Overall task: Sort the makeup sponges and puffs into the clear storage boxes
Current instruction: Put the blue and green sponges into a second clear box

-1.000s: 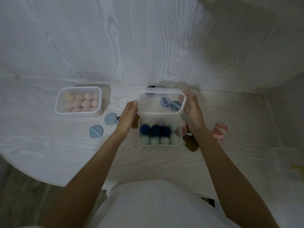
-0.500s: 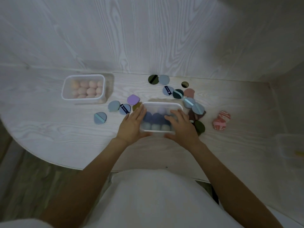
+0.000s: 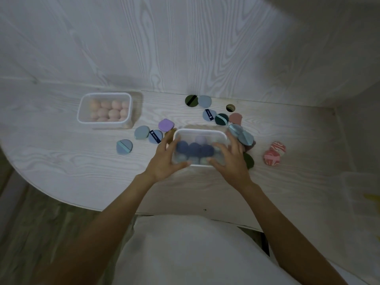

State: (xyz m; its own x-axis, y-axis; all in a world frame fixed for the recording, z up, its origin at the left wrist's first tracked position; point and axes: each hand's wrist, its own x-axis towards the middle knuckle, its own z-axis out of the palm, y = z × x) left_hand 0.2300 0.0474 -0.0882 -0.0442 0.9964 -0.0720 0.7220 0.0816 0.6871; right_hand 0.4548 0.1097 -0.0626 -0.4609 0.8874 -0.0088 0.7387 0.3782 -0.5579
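Observation:
A clear box (image 3: 200, 133) with dark blue, pale green and lilac sponges stands in the middle of the table, its clear lid on top. My left hand (image 3: 165, 160) presses on the lid's left side with spread fingers, the thumb at the front edge. My right hand (image 3: 230, 161) presses on the right side the same way. A second clear lidded box (image 3: 82, 114) with peach sponges stands at the back left. Loose puffs lie around: a purple puff (image 3: 166, 125), a strapped blue puff (image 3: 124, 146), a pink puff (image 3: 235, 118) and a red marbled puff (image 3: 274, 154).
More puffs crowd behind and to the right of the middle box, among them an olive puff (image 3: 191, 100) and a dark green puff (image 3: 221, 119). A wood-grain wall rises behind the table. Another clear container (image 3: 359, 188) is faintly visible at the far right edge.
One second ago both hands held the clear lid above the blue-sponge box. The lid has come down onto the box, and both hands now press on it.

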